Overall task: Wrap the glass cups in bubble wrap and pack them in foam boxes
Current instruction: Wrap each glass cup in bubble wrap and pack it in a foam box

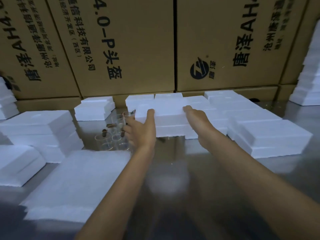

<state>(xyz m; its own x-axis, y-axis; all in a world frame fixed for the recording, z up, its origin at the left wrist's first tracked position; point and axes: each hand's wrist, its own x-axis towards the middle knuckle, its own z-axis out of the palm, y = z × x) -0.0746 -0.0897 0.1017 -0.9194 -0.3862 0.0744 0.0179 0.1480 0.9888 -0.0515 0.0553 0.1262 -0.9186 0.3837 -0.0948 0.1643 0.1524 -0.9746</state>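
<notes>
At the far left of the frame, blocky white foam boxes [37, 125] with stepped, grainy edges are stacked on a smooth, reflective metal table [199, 170]. In the lower left lies a flat, soft-looking sheet of bubble wrap [76, 184], pale and finely textured. Just above it, left of centre, a cluster of clear, round glass cups [112, 135] stands on the table, blurred. The left hand [140, 130] reaches past them, thumb on top of a white foam box [168, 116] at centre frame and fingers curled at its left side. The right hand [195, 116] grips the same box's right end, thumb on top. More foam boxes [266, 135] fill the right. Tall brown cardboard cartons [138, 40] with black printed lettering line the top.
</notes>
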